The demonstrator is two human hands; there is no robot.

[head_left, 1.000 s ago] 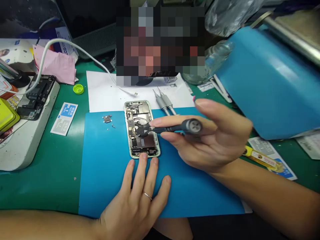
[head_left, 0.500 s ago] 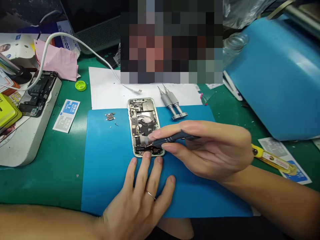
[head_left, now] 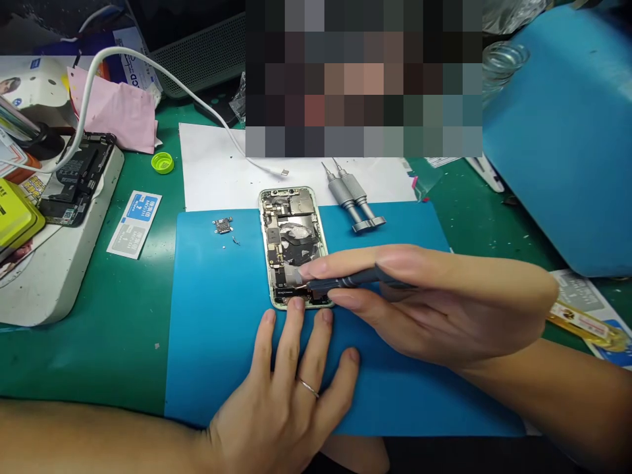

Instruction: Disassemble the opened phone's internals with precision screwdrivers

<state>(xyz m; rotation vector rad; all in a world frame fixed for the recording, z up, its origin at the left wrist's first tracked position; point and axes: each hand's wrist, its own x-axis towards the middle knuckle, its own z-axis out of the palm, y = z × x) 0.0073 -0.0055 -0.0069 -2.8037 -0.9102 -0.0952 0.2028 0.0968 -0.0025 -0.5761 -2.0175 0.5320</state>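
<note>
An opened smartphone, its inner parts exposed, lies on the blue mat. My left hand is spread flat below it, with fingertips touching the phone's lower edge. Between the thumb and fingers of my right hand is a slim dark tool with a thin metal tip. That tip reaches the lower part of the phone's interior; the exact contact is too small to make out. A small metal part and a few tiny bits lie left of the phone.
Two grey screwdrivers lie beyond the phone, beside a white cable's plug. On the left are a green cap, a label card and another phone part on a white box. A yellow cutter lies right.
The view has shifted slightly, moving the scene rightward. My right hand's back end has swung further right while the tool tip stays over the phone's lower part. My left hand keeps its place.
</note>
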